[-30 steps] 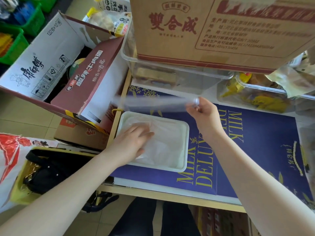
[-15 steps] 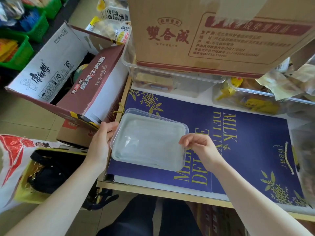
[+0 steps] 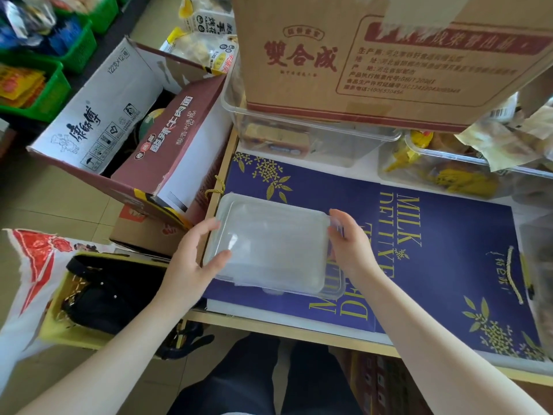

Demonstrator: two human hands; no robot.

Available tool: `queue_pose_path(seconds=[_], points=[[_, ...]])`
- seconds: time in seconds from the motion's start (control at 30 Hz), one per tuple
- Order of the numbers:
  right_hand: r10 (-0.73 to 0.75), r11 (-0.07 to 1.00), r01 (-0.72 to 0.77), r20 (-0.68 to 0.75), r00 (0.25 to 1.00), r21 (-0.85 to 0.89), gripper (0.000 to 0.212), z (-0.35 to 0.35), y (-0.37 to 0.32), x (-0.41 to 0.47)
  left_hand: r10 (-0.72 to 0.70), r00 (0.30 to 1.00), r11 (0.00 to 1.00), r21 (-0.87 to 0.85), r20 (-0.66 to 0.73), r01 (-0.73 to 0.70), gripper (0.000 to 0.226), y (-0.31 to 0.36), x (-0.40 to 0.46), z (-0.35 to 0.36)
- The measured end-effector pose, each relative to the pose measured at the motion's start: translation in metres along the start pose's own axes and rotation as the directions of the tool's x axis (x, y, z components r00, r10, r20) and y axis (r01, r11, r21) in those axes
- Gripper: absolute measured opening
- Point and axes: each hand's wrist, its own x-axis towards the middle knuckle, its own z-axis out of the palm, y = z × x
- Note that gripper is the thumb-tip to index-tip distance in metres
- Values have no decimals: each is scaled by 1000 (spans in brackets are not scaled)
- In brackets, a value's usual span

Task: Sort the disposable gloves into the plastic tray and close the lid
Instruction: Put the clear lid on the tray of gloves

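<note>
One tray [image 3: 270,250], covered by a clear lid [image 3: 278,232], is located on a blue box [image 3: 443,250] at the box's left end, close to the table's left edge [image 3: 220,187]. The tray's left side is gripped by the left hand [image 3: 191,262], thumb on the lid. The right side is held by the right hand [image 3: 351,244], fingers curled over the rim. Bare box surface lies right of the tray. Two clear bins [image 3: 299,139] are seen behind, one under a carton [image 3: 374,55].
</note>
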Motion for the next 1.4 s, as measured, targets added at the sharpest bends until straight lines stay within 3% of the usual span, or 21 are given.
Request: queue_pose_path(seconds=[0.1, 0.17, 0.2, 0.27, 0.3, 0.37, 0.47, 0.57, 0.63, 0.73, 0.83, 0.93, 1.03, 1.13, 1.3, 1.4], points=[[181, 943, -162, -43, 983, 289, 32, -4, -5, 6, 108, 992, 991, -75, -69, -113, 70, 5, -12, 7], [236, 910, -206, -43, 971, 359, 32, -6, -7, 8, 327, 936, 940, 152, -128, -307, 57, -2, -15, 14], [239, 907, -209, -38, 970, 367, 31, -7, -8, 7, 485, 872, 833, 336, -62, -439, 50, -6, -13, 17], [242, 898, -213, -28, 970, 384, 32, -7, -11, 5, 684, 694, 494, 559, 224, -666, 43, -19, -8, 24], [256, 892, -224, -30, 966, 392, 32, -7, -12, 4, 688, 640, 377, 585, 342, -718, 42, -23, -6, 27], [283, 872, -240, -39, 958, 427, 30, -10, -12, 3, 664, 604, 293, 590, 440, -752, 45, -27, -2, 30], [216, 834, -178, -13, 976, 523, 27, -16, -5, 4, 669, 617, 358, 549, 414, -756, 21, -27, 5, 32], [178, 822, -148, -1, 984, 550, 26, -14, 4, 5, 656, 713, 511, 548, 250, -662, 25, -22, 16, 29], [157, 835, -133, -1, 988, 533, 26, -9, 9, 7, 624, 774, 540, 657, 108, -527, 23, -17, 24, 29], [141, 840, -98, -40, 989, 534, 23, -1, 8, 7, 380, 921, 652, 731, -87, -200, 76, -6, 34, 30], [85, 871, -33, -83, 993, 490, 19, 3, 5, 4, 73, 990, 868, 496, -121, -3, 90, -11, 42, 23], [25, 962, 2, -97, 995, 273, 22, 11, 6, -3, -68, 997, 986, 148, -41, 73, 69, -15, 45, 13], [-100, 991, 84, -168, 981, -103, 29, 20, 9, -9, -201, 980, 979, -37, -11, 200, 46, -15, 39, 6], [-179, 943, 107, -210, 961, -317, 32, 30, 9, -9, -218, 976, 972, -92, -31, 214, 37, -18, 32, 1], [-131, 948, 44, -262, 956, -316, 33, 43, 7, -3, -85, 996, 978, 189, -16, 87, 38, -19, 13, 4], [-119, 952, 35, -263, 957, -304, 31, 44, 3, 1, -85, 995, 968, 233, -45, 93, 39, -24, 10, 6]])
